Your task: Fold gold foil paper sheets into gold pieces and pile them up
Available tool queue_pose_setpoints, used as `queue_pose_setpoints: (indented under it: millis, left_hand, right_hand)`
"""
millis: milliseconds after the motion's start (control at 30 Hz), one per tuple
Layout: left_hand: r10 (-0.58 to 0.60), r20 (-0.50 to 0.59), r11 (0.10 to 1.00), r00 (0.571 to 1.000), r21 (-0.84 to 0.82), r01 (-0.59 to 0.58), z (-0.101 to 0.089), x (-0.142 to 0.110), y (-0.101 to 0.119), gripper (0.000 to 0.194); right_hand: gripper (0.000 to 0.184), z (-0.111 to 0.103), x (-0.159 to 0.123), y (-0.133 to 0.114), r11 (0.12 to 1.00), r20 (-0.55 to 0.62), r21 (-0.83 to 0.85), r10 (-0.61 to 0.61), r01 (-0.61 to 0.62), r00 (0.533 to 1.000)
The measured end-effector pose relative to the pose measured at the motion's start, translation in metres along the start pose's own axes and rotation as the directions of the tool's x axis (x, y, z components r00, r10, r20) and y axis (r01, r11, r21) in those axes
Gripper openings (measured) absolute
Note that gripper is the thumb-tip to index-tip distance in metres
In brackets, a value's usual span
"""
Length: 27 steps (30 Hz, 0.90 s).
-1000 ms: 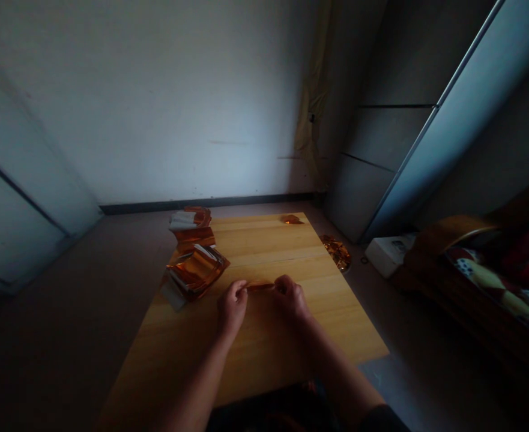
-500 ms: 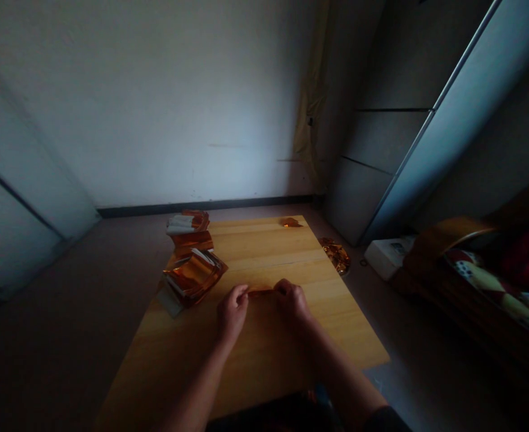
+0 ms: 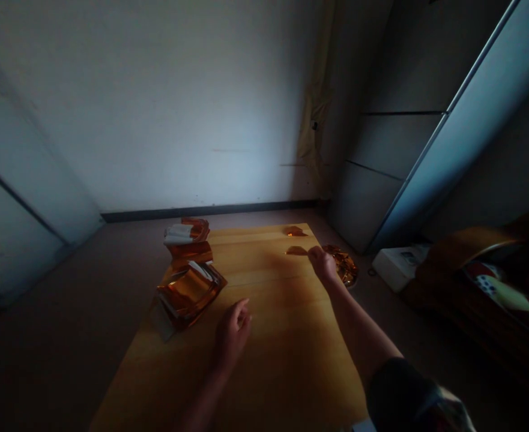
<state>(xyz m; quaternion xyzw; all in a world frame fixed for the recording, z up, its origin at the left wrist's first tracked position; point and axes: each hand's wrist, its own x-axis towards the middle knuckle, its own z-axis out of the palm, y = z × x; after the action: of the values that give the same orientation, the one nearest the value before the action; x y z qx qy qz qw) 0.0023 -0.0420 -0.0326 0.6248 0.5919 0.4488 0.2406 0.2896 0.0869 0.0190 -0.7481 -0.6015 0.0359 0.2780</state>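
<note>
— Outward from beside my left hand (image 3: 233, 330), my right hand (image 3: 322, 262) has moved ahead and rightward, taking the foil piece (image 3: 296, 251) along.

— How tightly is it gripped?

— My right thumb and fingers are closed on its near-hand end; the rest sticks out to the left of them. I think I pinch just that end so the narrow folded shape isn't crushed.

— And your left?

— Curled loosely, thumb and fingertips a little apart, with nothing I can see between them. It has stayed back, behind and left of my right hand, over the table (image 3: 264, 273).

— What's near the right one?

— Just beyond the held piece lies a second foil piece (image 3: 295, 231), roughly parallel. Probably the two are kept side by side for neatness. Whether the held one touches the wood, I can't tell. Right of my hand, past the table edge, is a heap of shiny foil (image 3: 345, 268).

— Where are the sheets?

— Ahead and left of my left hand: a foil stack (image 3: 187, 291), with a paler bundle (image 3: 181, 234) beyond it, likely set there for easy reach.
</note>
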Motion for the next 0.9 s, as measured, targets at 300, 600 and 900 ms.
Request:
queue_pose_setpoints:
  millis: [300, 600, 900]
  left_hand:
    - [-0.077, 0.084, 0.996, 0.993, 0.054, 0.072, -0.004, -0.009, 0.001, 0.036]
    - [-0.101, 0.095, 0.99, 0.99, 0.11, 0.091, -0.009, -0.014, 0.004, 0.038]
    - [-0.115, 0.102, 0.984, 0.988, 0.15, 0.1, -0.008, -0.018, 0.004, 0.038]
  right_hand:
    - [0.025, 0.027, 0.062, 0.02, 0.984, 0.03, -0.159, 0.09, -0.085, 0.995]
    - [0.023, 0.04, 0.087, 0.026, 0.981, 0.074, -0.16, 0.121, -0.108, 0.99]
    - [0.024, 0.038, 0.102, 0.02, 0.978, 0.138, -0.167, 0.15, -0.126, 0.979]
